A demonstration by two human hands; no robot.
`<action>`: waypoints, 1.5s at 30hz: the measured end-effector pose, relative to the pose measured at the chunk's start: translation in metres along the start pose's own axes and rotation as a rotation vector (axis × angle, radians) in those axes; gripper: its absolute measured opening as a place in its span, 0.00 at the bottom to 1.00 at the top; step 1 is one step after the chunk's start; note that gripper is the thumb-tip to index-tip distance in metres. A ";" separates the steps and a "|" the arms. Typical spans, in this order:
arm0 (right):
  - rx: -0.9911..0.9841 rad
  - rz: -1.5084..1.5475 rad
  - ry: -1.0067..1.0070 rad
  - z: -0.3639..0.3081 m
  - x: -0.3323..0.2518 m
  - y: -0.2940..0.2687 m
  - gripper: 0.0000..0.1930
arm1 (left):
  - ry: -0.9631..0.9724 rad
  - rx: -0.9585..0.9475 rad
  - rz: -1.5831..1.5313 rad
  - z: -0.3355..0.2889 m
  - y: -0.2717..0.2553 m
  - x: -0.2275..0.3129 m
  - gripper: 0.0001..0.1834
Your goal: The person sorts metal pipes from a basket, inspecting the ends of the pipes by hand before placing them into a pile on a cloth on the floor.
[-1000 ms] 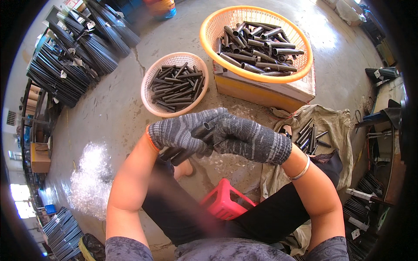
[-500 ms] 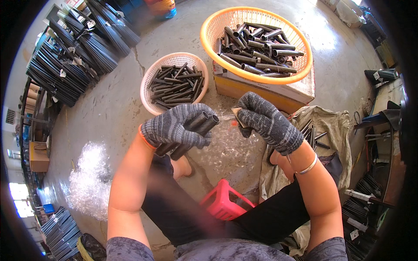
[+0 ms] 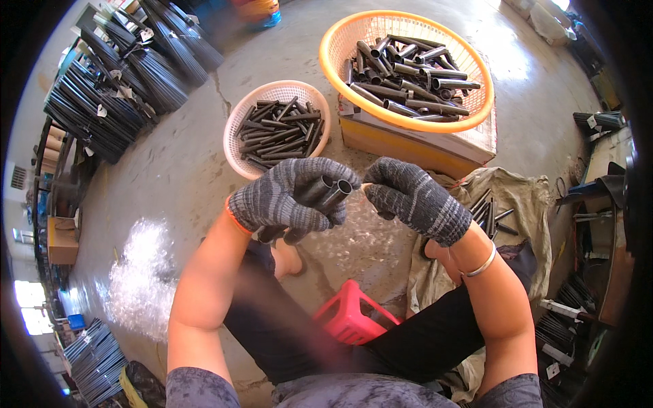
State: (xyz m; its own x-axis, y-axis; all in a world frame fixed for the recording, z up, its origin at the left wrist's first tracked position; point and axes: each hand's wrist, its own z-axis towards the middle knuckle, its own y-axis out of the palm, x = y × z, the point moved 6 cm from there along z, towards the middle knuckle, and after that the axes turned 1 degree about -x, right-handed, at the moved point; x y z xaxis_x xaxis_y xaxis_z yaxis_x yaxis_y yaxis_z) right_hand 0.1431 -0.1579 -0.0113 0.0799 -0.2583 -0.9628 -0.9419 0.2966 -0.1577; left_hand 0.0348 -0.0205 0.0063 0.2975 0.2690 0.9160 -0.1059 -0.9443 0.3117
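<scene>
Gloved hands, a fistful of black tubes

Left hand [image 3: 289, 198] is closed around a few short black tubes [image 3: 328, 192], open ends poking toward the right hand [image 3: 413, 197], which sits just beside them with fingers curled, pinching something small I can't make out. Just past the left hand there's a white basket [image 3: 235, 129] of thin dark rods on the floor; beyond the right, an orange basket [image 3: 333, 47] of fatter tubes on a cardboard box [image 3: 415, 143]. Red stool [image 3: 350, 316] below.
</scene>
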 end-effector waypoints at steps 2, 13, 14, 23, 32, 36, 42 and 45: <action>0.029 -0.069 -0.114 0.002 0.003 -0.002 0.07 | -0.042 -0.018 0.003 -0.002 0.004 0.001 0.35; 0.209 -0.393 -0.391 -0.003 -0.004 -0.008 0.06 | 0.026 -0.059 0.029 -0.004 0.000 0.001 0.23; 0.223 -0.415 -0.421 -0.002 -0.004 -0.008 0.06 | 0.004 -0.062 0.040 -0.005 0.003 0.003 0.22; 0.343 -0.480 -0.491 0.003 -0.007 -0.009 0.06 | 0.023 -0.170 0.213 -0.002 0.012 -0.002 0.19; 0.389 -0.568 -0.372 0.014 -0.002 -0.003 0.06 | 0.078 -0.248 0.356 0.005 0.016 -0.010 0.19; 0.430 -0.495 -0.350 0.020 0.003 -0.006 0.06 | 0.067 -0.234 0.358 0.008 0.017 -0.013 0.18; 0.600 -0.664 -0.392 0.017 -0.010 -0.013 0.06 | 0.109 -0.240 0.364 0.024 0.026 -0.013 0.19; 0.697 -0.887 -0.434 0.013 -0.021 -0.019 0.07 | 0.112 -0.220 0.370 0.029 0.032 -0.006 0.20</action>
State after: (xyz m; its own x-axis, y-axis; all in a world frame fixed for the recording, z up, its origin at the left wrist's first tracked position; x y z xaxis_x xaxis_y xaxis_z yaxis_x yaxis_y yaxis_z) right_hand 0.1632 -0.1464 0.0089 0.8381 -0.3327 -0.4323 -0.1367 0.6392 -0.7568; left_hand 0.0572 -0.0575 0.0031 0.0980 -0.0486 0.9940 -0.3891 -0.9212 -0.0067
